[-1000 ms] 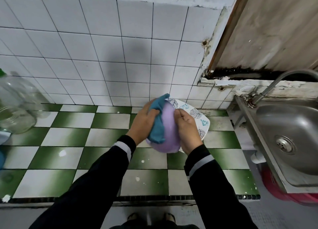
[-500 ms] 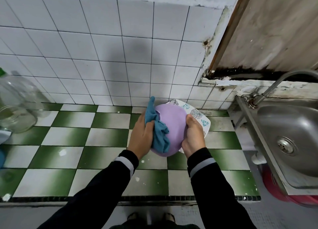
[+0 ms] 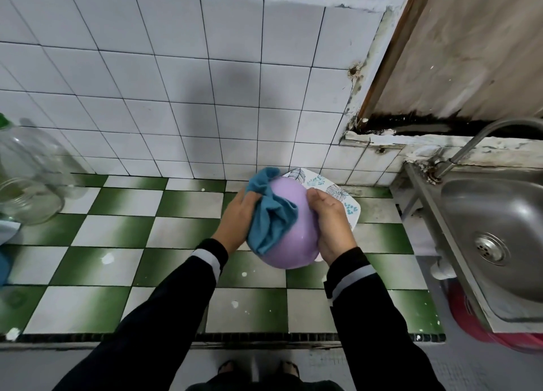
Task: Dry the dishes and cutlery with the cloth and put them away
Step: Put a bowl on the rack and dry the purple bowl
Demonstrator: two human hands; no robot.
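While the lilac bowl [image 3: 289, 243] hangs above the green-and-white tiled counter [image 3: 117, 238], its rounded outside turned up, the left hand [image 3: 235, 220] bunches the blue cloth [image 3: 271, 217] in curled fingers and presses it on the bowl's left flank. The right hand [image 3: 330, 226] clasps the opposite side, thumb on the wall, fingers wrapped out of sight. To my eye the outside is being wiped. Doing it well means turning the bowl with the right hand so the cloth meets every part, rim included, then the inside. A leaf-patterned plate [image 3: 349, 205] lies just behind on the counter; whether it is dry I cannot tell.
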